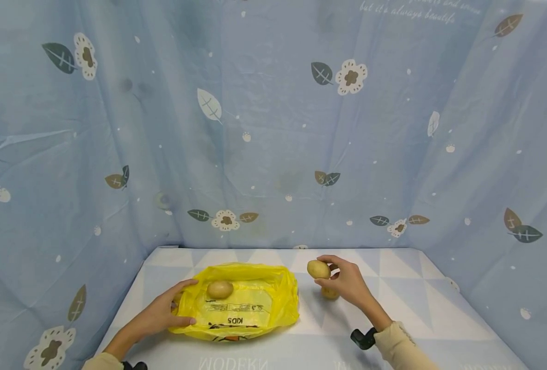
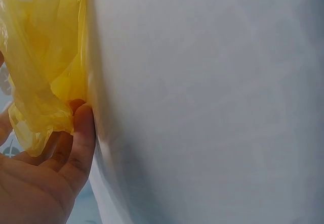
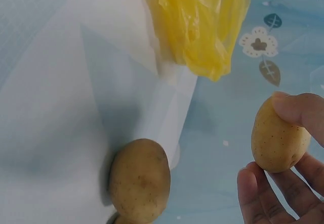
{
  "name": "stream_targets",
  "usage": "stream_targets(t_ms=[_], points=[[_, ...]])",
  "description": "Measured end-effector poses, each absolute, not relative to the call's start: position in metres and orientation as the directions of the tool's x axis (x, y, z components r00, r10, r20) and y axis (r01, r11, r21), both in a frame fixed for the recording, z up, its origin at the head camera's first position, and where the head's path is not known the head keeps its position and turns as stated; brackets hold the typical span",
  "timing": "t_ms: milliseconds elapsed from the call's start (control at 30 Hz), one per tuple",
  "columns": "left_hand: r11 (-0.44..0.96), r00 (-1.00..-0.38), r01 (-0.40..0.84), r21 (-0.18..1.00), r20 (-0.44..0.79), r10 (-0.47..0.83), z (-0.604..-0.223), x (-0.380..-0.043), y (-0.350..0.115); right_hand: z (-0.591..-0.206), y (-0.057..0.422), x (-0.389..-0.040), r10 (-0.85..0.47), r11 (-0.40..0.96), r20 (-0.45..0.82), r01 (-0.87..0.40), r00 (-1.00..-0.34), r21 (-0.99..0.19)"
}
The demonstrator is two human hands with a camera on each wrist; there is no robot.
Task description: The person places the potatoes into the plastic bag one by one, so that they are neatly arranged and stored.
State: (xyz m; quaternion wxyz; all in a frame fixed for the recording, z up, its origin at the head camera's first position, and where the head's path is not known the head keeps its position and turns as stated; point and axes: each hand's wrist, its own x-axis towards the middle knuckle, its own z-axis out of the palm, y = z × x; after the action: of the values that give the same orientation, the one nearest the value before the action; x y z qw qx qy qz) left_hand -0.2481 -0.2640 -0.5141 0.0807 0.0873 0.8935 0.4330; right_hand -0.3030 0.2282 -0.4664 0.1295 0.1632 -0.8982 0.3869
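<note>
A yellow plastic bag (image 1: 283, 295) lies on the table with its mouth spread wide. One potato (image 1: 220, 289) rests inside, near the bag's far left. My left hand (image 1: 164, 307) grips the bag's left side, thumb at the near edge and fingers at the far one; in the left wrist view its fingertips (image 2: 83, 120) meet the crumpled plastic. To the right of the bag, my right hand (image 1: 345, 280) pinches another potato (image 1: 318, 269) between thumb and fingers, held above the table. Under that hand a potato (image 3: 140, 181) sits on the table, partly hidden in the head view.
Part of one more potato (image 3: 124, 220) shows at the bottom edge of the right wrist view. The table (image 1: 407, 303) has a pale triangle-patterned cover. A blue curtain (image 1: 273, 154) with leaves and flowers hangs behind it and at both sides.
</note>
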Motion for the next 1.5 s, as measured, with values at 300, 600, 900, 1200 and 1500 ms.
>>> stream_targets(t_ms=[300,600,900,1200,1500], points=[[0.602,-0.972,0.073,0.795,-0.078,0.220,-0.515,-0.250,-0.265,-0.468,0.213,-0.303,-0.190,0.648,0.347,-0.383,-0.918,-0.658],[0.604,-0.974,0.058,0.795,-0.089,0.210,-0.516,-0.250,-0.265,-0.468,0.196,-0.304,-0.241,0.647,0.345,-0.415,-0.907,-0.640],[0.607,-0.974,0.042,0.794,-0.102,0.200,-0.516,-0.248,-0.264,-0.471,0.178,-0.306,-0.309,0.613,0.340,-0.459,-0.888,-0.643],[0.604,-0.974,0.049,0.796,-0.097,0.207,-0.515,-0.248,-0.263,-0.474,0.165,-0.311,-0.364,0.593,0.350,-0.504,-0.863,-0.628],[0.604,-0.972,0.046,0.796,-0.103,0.210,-0.514,-0.248,-0.263,-0.478,0.150,-0.315,-0.417,0.555,0.367,-0.553,-0.831,-0.622]])
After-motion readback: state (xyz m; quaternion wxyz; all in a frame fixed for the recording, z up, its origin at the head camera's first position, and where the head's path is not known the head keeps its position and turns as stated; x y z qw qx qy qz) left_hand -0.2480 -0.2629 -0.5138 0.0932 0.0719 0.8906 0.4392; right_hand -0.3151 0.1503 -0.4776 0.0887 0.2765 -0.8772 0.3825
